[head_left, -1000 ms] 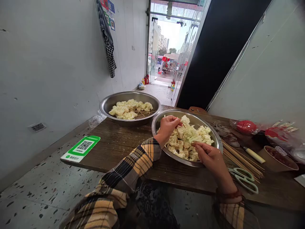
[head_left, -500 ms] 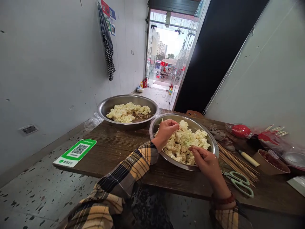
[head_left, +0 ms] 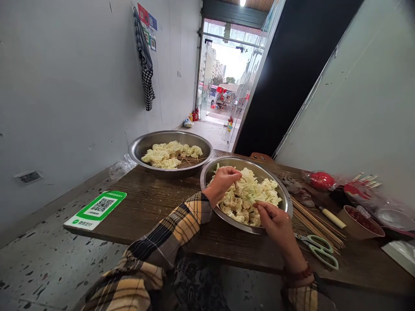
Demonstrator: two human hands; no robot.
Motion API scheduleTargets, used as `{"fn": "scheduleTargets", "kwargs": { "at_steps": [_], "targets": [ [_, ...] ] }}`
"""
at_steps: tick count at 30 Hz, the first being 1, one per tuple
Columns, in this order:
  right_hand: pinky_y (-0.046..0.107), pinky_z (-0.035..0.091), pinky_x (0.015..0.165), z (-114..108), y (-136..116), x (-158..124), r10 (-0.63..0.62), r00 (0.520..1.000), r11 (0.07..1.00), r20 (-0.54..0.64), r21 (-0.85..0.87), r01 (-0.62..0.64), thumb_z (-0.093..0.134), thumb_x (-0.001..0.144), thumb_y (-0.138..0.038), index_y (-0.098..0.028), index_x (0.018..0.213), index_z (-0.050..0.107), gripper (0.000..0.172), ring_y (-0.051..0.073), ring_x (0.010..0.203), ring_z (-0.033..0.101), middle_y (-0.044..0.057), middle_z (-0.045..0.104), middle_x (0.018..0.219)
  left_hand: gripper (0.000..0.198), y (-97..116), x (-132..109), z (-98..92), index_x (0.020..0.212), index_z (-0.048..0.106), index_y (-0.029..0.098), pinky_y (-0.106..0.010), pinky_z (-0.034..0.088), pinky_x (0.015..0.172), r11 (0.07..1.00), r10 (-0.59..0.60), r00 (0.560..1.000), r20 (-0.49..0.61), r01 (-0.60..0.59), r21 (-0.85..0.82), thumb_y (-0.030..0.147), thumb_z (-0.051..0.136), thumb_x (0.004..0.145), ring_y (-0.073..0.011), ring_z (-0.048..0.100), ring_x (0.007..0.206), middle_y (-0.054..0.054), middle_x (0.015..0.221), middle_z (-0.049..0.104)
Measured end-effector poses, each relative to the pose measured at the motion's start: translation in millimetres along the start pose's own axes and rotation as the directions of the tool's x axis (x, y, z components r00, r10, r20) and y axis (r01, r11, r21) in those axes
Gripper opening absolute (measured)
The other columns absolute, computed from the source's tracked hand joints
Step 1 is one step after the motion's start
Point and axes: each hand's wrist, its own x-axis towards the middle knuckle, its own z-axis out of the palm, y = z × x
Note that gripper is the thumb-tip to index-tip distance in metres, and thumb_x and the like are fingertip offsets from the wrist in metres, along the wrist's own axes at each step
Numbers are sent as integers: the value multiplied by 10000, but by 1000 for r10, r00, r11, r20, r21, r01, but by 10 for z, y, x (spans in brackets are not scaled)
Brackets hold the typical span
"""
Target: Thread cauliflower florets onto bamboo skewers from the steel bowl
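A steel bowl (head_left: 282,190) of loose cauliflower florets (head_left: 259,188) stands on the wooden table (head_left: 155,203) in front of me. My left hand (head_left: 223,181) reaches into it with fingers curled on a floret. My right hand (head_left: 274,220) rests at the bowl's near rim, fingers pinched on something thin I cannot make out. A second steel bowl (head_left: 139,147) behind and to the left holds cauliflower threaded on bamboo skewers (head_left: 191,159).
Loose bamboo skewers (head_left: 314,218), green-handled scissors (head_left: 319,248), a small knife (head_left: 332,217), a paper cup (head_left: 359,222) and red plastic bags (head_left: 322,180) lie right of the bowl. A green QR-code card (head_left: 95,209) sits on the table's left corner. An open doorway is ahead.
The view tilted slightly, so everything shifted a little. Both hands stay in the near bowl, working among the florets; the left hand has lowered onto the pile.
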Motion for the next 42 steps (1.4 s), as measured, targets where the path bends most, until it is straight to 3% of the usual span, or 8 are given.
{"fn": "scheduleTargets", "kwargs": {
  "at_steps": [8,13,17,24,33,42],
  "targets": [
    [328,524,711,40,47,-18,-28,998,1000,-64,3,28,485,879,-404,-175,895,722,330,242,818,678,88,732,848,107,-22,9,43,584,556,131,-198,278,506,995,-98,987,129,99,1,149,652,538,-49,394,511,42,545,487],
    [286,516,612,26,13,-13,-39,996,999,-85,25,41,491,870,-422,-178,874,725,338,208,685,662,57,711,710,142,1,-12,42,682,580,134,-191,321,532,987,-91,977,194,114,-111,224,667,615,-59,443,551,23,620,528],
    [264,486,561,25,16,-18,-40,997,999,-65,34,42,466,892,-417,-172,896,711,347,184,623,626,34,654,628,222,-3,-26,10,733,635,119,-198,367,564,972,-156,951,266,196,-131,318,703,662,-87,518,612,-15,658,577],
    [269,480,583,6,-13,-8,-48,999,999,-16,9,48,437,920,-409,-166,941,697,357,192,642,625,6,574,543,369,13,-33,-3,867,696,121,-203,421,567,936,-178,907,383,276,-220,412,767,651,-90,539,626,-41,731,618],
    [321,522,775,28,0,-8,-134,989,991,-56,-18,133,463,916,-350,-188,958,707,296,219,876,682,70,740,955,385,3,-7,10,824,706,108,-194,392,529,947,-123,904,408,231,-225,416,799,614,-71,500,577,-29,692,600],
    [332,532,791,64,-28,-16,-140,985,989,-103,-51,135,446,924,-335,-192,934,713,303,228,897,692,81,743,965,329,17,-24,56,743,681,117,-200,409,552,958,-128,912,389,215,-189,392,801,607,-72,488,556,-5,619,565]
  ]
}}
